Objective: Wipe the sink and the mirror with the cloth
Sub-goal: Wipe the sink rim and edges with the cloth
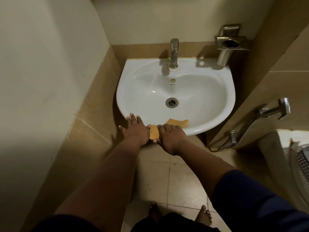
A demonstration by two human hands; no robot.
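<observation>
The orange cloth [154, 131] is draped over the front rim of the white sink [209, 121], one end lying inside the basin and the other hanging down outside. The right hand [172, 133] has its grip closed round the cloth at the rim, thumb under the hanging part. The left hand [135, 128] rests flat with straight fingers on the rim just beside it, touching the cloth's edge.
</observation>
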